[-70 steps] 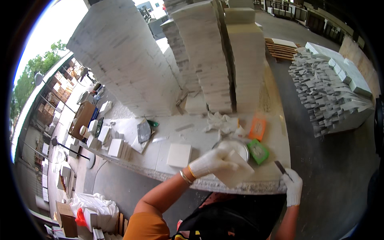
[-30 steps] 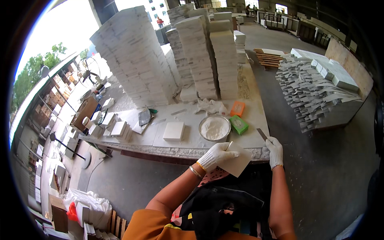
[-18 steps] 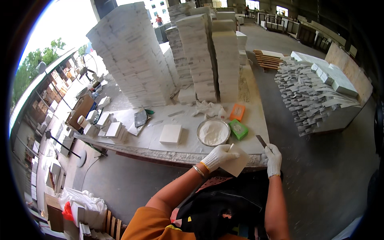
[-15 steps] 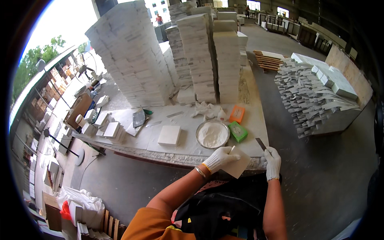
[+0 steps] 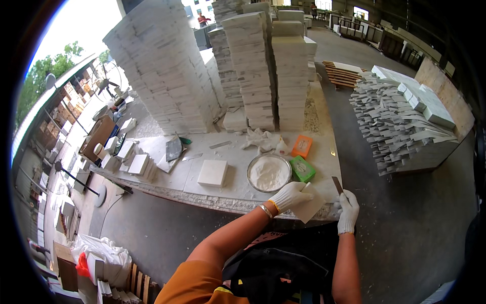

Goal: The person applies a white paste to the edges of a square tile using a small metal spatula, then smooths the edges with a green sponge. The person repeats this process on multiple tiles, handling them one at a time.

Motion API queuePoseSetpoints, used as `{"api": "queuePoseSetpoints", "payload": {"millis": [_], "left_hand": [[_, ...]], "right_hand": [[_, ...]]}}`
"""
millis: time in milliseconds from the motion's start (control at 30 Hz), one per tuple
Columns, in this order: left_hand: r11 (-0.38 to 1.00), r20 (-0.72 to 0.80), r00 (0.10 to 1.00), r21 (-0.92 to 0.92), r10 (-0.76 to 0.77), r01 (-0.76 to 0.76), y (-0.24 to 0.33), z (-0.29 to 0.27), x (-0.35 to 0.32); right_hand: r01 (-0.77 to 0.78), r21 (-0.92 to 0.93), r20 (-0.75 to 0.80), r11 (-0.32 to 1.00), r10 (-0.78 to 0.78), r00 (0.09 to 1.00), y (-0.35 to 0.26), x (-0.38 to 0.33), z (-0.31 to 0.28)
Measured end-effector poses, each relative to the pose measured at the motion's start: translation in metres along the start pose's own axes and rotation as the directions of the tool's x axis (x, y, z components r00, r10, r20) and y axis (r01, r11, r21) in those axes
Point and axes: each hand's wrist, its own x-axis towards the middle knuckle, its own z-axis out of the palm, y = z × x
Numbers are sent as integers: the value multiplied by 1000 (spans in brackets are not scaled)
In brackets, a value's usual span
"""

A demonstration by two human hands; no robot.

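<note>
My left hand (image 5: pixel 291 196), in a white knit glove, grips a square white tile (image 5: pixel 310 206) by its left side, thumb on top. The tile is held tilted at the table's front edge. To its right my gloved right hand (image 5: pixel 348 213) is closed on a thin dark flat blade (image 5: pixel 337 186) that points up and away. Blade and tile are apart. Just beyond my left hand stands a round metal bowl (image 5: pixel 248 178) of white powder (image 5: pixel 268 173). A green box (image 5: pixel 302 168), an orange box (image 5: pixel 301 145) and a small white bottle (image 5: pixel 282 147) sit beside it.
A short tile stack (image 5: pixel 212 173) lies left of the bowl. Crumpled white gloves (image 5: pixel 259 139) rest behind it. Tall stacks of marble tiles (image 5: pixel 167 71) fill the table's back. On the right stands a pile of grey strips (image 5: pixel 387 121). A person (image 5: pixel 203 20) is far off.
Both hands have shifted slightly right, with the tile and the blade still in them. The tile now shows at a slightly different angle.
</note>
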Motion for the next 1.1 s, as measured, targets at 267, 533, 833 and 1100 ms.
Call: {"api": "queuePoseSetpoints", "payload": {"millis": [267, 533, 833, 1100], "left_hand": [[966, 70, 979, 163, 191, -200, -2, 0, 33], [917, 199, 934, 211, 298, -338, -5, 4, 84], [704, 208, 920, 595, 332, -388, 15, 27, 99], [644, 85, 921, 690, 381, -330, 24, 43, 68]], "right_hand": [[-11, 84, -58, 996, 16, 998, -1, -3, 1], [-44, 208, -117, 977, 69, 991, 5, -2, -3], [-58, 275, -143, 960, 101, 985, 2, -3, 1], [-71, 300, -138, 951, 117, 984, -7, -7, 1]]}}
